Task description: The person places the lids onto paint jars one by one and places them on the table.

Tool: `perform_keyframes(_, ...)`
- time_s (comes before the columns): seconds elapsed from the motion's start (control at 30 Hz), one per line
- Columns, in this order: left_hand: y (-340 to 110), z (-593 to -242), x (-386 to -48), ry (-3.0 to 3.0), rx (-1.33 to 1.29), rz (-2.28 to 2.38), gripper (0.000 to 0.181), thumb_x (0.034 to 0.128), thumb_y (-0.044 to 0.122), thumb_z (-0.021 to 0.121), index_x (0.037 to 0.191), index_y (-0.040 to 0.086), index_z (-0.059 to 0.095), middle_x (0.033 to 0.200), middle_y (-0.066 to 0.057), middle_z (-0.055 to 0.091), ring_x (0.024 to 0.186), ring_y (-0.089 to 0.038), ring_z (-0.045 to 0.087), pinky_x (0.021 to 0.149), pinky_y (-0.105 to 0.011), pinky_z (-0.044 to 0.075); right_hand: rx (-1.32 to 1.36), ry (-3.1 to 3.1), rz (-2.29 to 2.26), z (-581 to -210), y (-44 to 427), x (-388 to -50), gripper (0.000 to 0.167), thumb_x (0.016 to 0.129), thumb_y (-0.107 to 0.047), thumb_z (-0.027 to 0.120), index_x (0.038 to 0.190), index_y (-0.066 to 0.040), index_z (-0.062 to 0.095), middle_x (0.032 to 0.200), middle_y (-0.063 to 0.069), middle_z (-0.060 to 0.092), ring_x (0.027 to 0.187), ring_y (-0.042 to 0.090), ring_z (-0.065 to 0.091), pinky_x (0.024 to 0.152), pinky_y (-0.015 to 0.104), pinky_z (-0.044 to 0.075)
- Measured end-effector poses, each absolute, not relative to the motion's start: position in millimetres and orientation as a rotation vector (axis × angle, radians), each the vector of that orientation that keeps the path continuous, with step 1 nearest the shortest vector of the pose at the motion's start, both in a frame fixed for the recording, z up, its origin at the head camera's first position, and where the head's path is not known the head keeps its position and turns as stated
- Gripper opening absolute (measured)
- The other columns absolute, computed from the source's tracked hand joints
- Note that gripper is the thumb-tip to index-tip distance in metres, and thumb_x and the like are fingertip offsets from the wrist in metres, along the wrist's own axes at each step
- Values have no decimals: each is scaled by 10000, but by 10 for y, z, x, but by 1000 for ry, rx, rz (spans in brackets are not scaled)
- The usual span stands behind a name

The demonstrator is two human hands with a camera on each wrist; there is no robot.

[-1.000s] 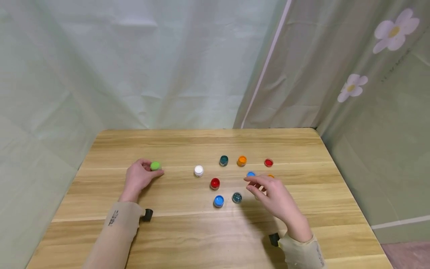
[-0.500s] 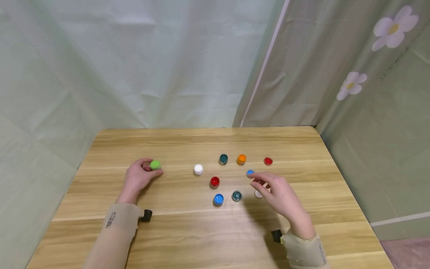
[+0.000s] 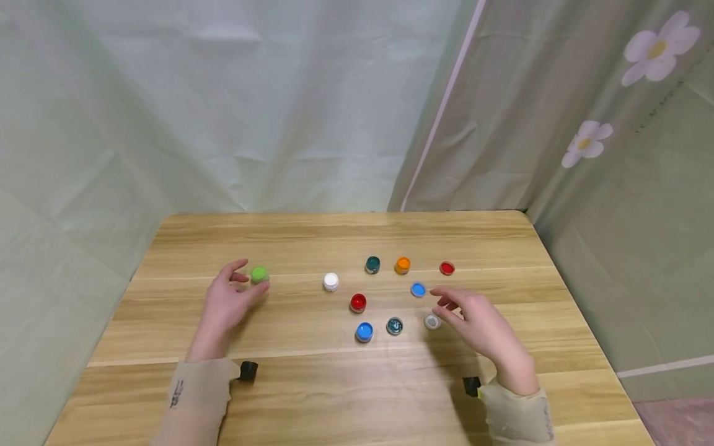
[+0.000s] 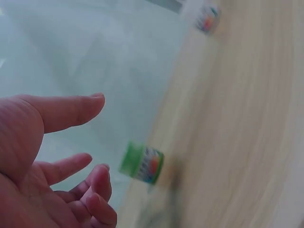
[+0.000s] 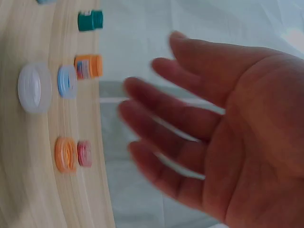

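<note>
At the table's left, a green-capped jar [image 3: 259, 275] stands upright between the parted thumb and fingers of my left hand [image 3: 227, 300]. In the left wrist view the jar [image 4: 142, 163] shows a gap from the left hand [image 4: 57, 166]. My right hand [image 3: 480, 325] hovers over the right side, holding nothing, near a white lid [image 3: 432, 321] and a blue lid [image 3: 418, 290]. The right wrist view has the right hand [image 5: 213, 123] with its fingers spread, beside the white lid [image 5: 34, 88], blue lid [image 5: 67, 81] and orange lid [image 5: 65, 155].
Mid-table stand a white jar [image 3: 331, 282], a red jar [image 3: 358, 303], a blue jar [image 3: 364, 332], a dark green jar [image 3: 372, 265] and an orange jar [image 3: 403, 266]. A dark green lid [image 3: 394, 326] and a red lid [image 3: 447, 268] lie nearby. A curtain [image 3: 357, 111] hangs behind.
The left hand's fingers have come away from the green-capped jar, and that hand has drawn back slightly. My right hand has moved right, uncovering the blue and white lids.
</note>
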State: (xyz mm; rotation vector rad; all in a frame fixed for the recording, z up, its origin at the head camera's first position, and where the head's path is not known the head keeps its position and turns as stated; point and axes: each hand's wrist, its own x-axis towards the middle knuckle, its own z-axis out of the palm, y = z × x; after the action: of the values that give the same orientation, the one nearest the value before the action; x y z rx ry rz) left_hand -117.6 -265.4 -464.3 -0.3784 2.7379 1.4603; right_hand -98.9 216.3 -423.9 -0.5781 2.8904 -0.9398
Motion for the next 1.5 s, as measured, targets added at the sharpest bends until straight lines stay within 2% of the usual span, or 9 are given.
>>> perform_keyframes(0.13, -2544, -4551, -1076, 2731, -330, 1571, 727, 1018, 347, 760, 1609, 67, 443, 1338, -181, 563, 1012, -250, 570, 726, -254, 488, -517, 2840, -874, -4233, 2255, -990, 407, 1054, -217, 714, 1419, -41, 668, 1242, 78, 747, 1092, 262, 701, 935, 519, 565)
perform_keyframes(0.37, -2222, -4515, -1093, 2694, -219, 1740, 463, 1056, 228, 710, 1472, 52, 607, 1250, -153, 631, 1024, -257, 589, 746, -220, 492, -403, 2772, -816, -4226, 2333, -1025, 473, 1056, -262, 707, 1471, -49, 625, 1381, 135, 690, 1170, 342, 670, 981, 578, 539)
perform_keyframes(0.5, -1982, -4624, -1178, 2631, -129, 1726, 477, 1017, 151, 752, 1458, 35, 611, 1268, -169, 639, 1048, -275, 613, 785, -259, 513, -354, 2738, -781, -4237, 2328, -1050, 508, 1037, -257, 728, 1481, -38, 611, 1400, 154, 675, 1196, 379, 657, 994, 592, 533)
perform_keyframes(0.6, -1820, -4739, -1263, 2576, -97, 1697, 543, 971, 117, 794, 1472, 49, 598, 1278, -163, 627, 1022, -265, 612, 832, -309, 513, -365, 2708, -783, -4267, 2310, -1076, 497, 1017, -232, 750, 1454, -31, 627, 1341, 169, 695, 1188, 386, 659, 992, 597, 533)
perform_keyframes(0.73, -1656, -4861, -1383, 2538, -105, 1628, 611, 925, 132, 842, 1482, 75, 596, 1266, -136, 621, 988, -242, 589, 848, -339, 496, -388, 2670, -780, -4318, 2284, -1104, 447, 988, -181, 777, 1393, -30, 662, 1247, 160, 716, 1164, 378, 667, 987, 596, 535)
perform_keyframes(0.83, -1574, -4909, -1459, 2548, -127, 1554, 622, 909, 147, 866, 1472, 81, 609, 1249, -121, 627, 977, -234, 577, 831, -338, 495, -384, 2659, -772, -4336, 2273, -1109, 441, 972, -152, 790, 1378, -31, 670, 1243, 161, 714, 1170, 384, 666, 993, 600, 533)
perform_keyframes(1.07, -1483, -4942, -1547, 2613, -166, 1450, 567, 894, 135, 874, 1414, 62, 658, 1218, -121, 652, 930, -241, 552, 779, -348, 471, -358, 2643, -773, -4348, 2275, -1116, 455, 958, -127, 805, 1382, -34, 669, 1257, 167, 708, 1178, 388, 661, 998, 596, 534)
perform_keyframes(1.33, -1437, -4956, -1575, 2671, -131, 1361, 511, 900, 163, 878, 1364, 47, 697, 1235, -124, 659, 1080, -286, 564, 961, -453, 471, -383, 2650, -750, -4341, 2277, -1132, 413, 1000, -193, 770, 1373, -41, 676, 1221, 138, 720, 1144, 359, 674, 977, 578, 548)
perform_keyframes(1.5, -1429, -4963, -1569, 2684, -163, 1349, 463, 921, 169, 864, 1340, 51, 706, 1250, -132, 642, 1113, -298, 559, 990, -482, 467, -373, 2638, -769, -4320, 2275, -1135, 424, 1003, -199, 766, 1387, -48, 671, 1233, 148, 714, 1145, 362, 673, 978, 582, 546)
